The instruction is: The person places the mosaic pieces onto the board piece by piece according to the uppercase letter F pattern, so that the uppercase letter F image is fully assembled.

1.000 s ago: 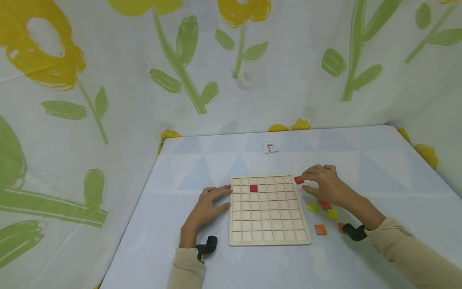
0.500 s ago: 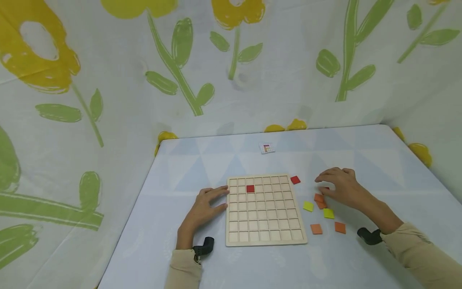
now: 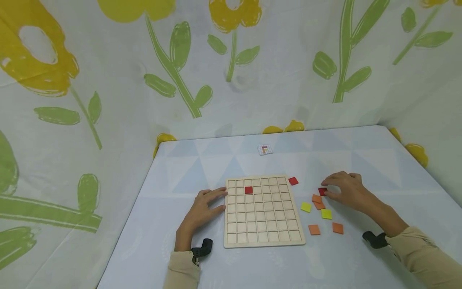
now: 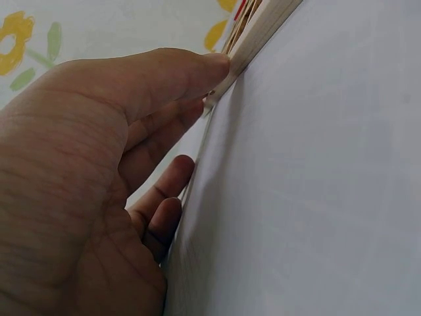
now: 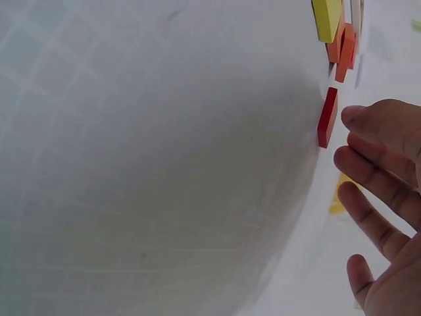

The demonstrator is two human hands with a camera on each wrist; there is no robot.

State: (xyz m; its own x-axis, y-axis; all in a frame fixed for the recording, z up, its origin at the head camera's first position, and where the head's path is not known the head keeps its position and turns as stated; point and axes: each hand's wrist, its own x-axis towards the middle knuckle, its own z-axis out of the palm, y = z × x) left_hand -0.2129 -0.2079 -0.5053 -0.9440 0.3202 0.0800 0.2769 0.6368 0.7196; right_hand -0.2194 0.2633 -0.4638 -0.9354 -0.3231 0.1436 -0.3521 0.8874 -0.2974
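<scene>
Low and left of centre in the head view, the left hand [image 3: 201, 209], fingers spread, touches the wooden grid board [image 3: 265, 218] at lower centre, where a red square [image 3: 248, 190] sits. Farther right lie yellow tiles [image 3: 306, 207], orange tiles [image 3: 314, 229] and, at centre right, a red tile [image 5: 327, 118] just beside the spread right hand [image 3: 349, 190].

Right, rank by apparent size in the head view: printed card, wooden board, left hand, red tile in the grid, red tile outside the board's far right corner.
1. Wooden board
2. Left hand
3. Printed card
4. Red tile in the grid and red tile outside the corner: too alike to rank
</scene>
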